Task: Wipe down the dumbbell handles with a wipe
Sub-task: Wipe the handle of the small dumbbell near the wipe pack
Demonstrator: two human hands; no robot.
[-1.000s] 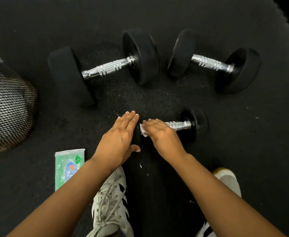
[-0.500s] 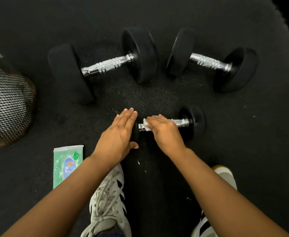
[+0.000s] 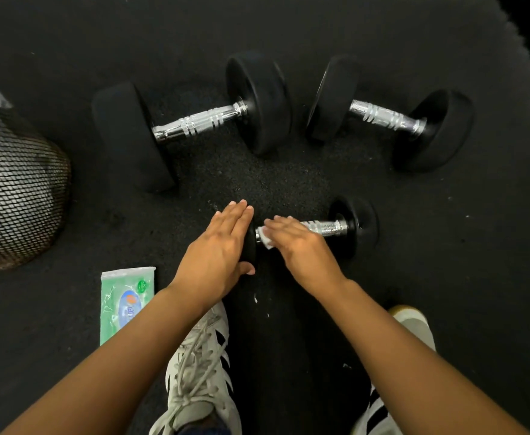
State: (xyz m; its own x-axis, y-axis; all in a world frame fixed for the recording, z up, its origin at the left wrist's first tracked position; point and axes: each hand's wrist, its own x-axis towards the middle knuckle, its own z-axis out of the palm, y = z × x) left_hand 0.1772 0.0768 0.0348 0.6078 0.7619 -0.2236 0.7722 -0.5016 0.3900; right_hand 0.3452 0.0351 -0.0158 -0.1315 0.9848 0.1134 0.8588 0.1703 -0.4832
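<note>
Dumbbell handles are the job, and the small dumbbell (image 3: 314, 229) nearest the person's shoes is the one in hand; it lies on the dark rubber floor (image 3: 288, 180), and everything else is placed from it. The right hand (image 3: 301, 246) lies over the left part of its chrome handle (image 3: 326, 227), fingers (image 3: 281, 226) curved over the bar and pressing a white wipe (image 3: 265, 238) against it; only a corner of the wipe shows, beside the left weight plate. The left hand (image 3: 218, 249) rests flat on that left plate with fingers straight and together, thumb hooked round the near edge, apparently steadying it. The right stretch of the handle is bare, so this bar looks only partly wiped. Beyond the small dumbbell lie two larger ones, the left large dumbbell (image 3: 191, 124) and the right large dumbbell (image 3: 389, 116), neither touched by any hand; whether they are already clean cannot be told. A green wipe packet (image 3: 125, 301) lies left of the small dumbbell and nearer the person, and a mesh basket (image 3: 16, 196) stands far to its left.
</note>
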